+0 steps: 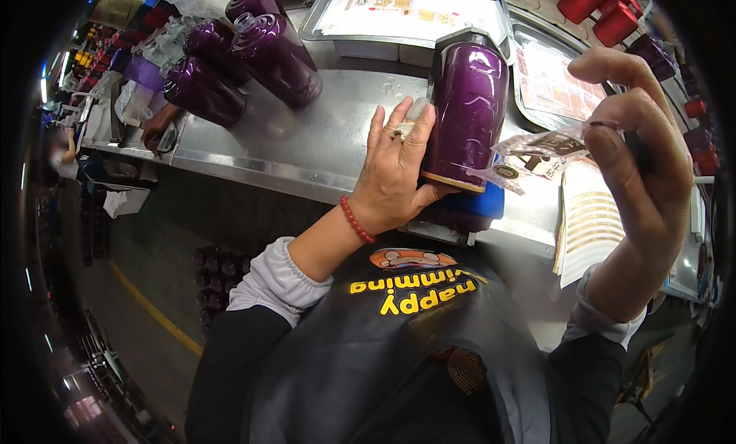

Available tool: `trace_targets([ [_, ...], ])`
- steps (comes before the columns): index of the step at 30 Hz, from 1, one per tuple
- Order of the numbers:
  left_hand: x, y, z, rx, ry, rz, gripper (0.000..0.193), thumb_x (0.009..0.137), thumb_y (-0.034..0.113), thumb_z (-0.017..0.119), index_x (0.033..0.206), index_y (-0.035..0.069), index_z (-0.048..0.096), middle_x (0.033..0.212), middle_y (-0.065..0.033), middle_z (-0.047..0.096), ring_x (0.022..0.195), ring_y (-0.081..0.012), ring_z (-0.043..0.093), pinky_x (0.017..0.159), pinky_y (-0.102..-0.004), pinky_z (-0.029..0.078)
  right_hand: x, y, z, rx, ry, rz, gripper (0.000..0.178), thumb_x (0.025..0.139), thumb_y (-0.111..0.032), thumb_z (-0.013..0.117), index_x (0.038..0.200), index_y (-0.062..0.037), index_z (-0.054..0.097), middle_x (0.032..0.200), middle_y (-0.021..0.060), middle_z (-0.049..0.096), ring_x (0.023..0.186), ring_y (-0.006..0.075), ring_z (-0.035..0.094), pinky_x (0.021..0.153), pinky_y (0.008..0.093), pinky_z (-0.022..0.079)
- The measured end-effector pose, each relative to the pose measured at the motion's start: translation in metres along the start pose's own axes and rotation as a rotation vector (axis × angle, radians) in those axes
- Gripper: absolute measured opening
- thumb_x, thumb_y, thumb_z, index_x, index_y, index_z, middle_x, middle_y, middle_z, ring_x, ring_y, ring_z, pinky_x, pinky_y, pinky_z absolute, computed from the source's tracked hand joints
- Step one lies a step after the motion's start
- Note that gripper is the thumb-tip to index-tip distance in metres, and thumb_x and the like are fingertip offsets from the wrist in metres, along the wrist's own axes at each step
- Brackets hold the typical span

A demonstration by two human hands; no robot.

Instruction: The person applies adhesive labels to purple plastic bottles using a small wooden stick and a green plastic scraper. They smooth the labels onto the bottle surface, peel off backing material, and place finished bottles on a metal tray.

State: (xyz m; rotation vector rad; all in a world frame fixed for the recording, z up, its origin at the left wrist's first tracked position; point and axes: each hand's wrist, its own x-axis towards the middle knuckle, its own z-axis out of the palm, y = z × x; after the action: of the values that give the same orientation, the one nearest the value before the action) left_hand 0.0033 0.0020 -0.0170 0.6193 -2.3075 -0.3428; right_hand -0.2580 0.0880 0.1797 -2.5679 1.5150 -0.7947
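A glossy purple glass bottle lies tilted in a dark angular holder, its neck at the far end and its base toward me. Against its left side and base rests my left hand, thumb hooked by the base and the other fingers spread alongside; a pale cover sits on one fingertip. Between the thumb and forefinger of my right hand is a clear decal film with dark, gold and white printed patches. The film hangs beside the bottle's right side, near its base; whether it touches the glass I cannot tell.
Several purple bottles stand on the metal table at the left. Metal trays with printed sheets lie at the back, and a stack of gold-striped sheets at the right. Red bottles hang far right. Another person's hand is far left.
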Motion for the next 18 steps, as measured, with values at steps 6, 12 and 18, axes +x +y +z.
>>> trace_targets([
  [6,-0.003,0.002,0.002,-0.151,0.148,-0.022,0.077,0.089,0.043,0.073,0.146,-0.001,0.044,0.121,-0.0162,0.065,0.134,-0.0415,0.044,0.116,-0.0599,0.023,-0.003,0.002,0.0,-0.013,0.017,-0.013,0.008,0.094,-0.012,0.063,0.091,-0.0045,0.06,0.131,0.0237,0.058,0.124,0.031,0.058,0.101,0.0442,0.045],
  [12,-0.017,0.004,-0.015,0.0,0.197,0.377,0.034,0.083,0.014,0.071,0.116,0.022,0.07,0.097,0.0075,0.066,0.11,-0.0179,0.05,0.111,-0.0432,0.039,-0.017,0.021,-0.006,-0.074,-0.001,0.011,0.013,0.097,-0.018,0.063,0.095,-0.0057,0.062,0.133,0.0217,0.058,0.127,0.0308,0.056,0.104,0.0466,0.044],
  [18,0.028,0.017,-0.011,0.042,0.077,0.642,0.028,0.082,0.02,0.066,0.11,0.022,0.067,0.074,0.0103,0.055,0.103,-0.0152,0.053,0.114,-0.0403,0.035,-0.02,0.022,-0.001,-0.003,-0.001,0.049,0.013,0.099,-0.018,0.062,0.097,-0.005,0.063,0.133,0.0211,0.057,0.128,0.0306,0.055,0.103,0.0455,0.045],
])
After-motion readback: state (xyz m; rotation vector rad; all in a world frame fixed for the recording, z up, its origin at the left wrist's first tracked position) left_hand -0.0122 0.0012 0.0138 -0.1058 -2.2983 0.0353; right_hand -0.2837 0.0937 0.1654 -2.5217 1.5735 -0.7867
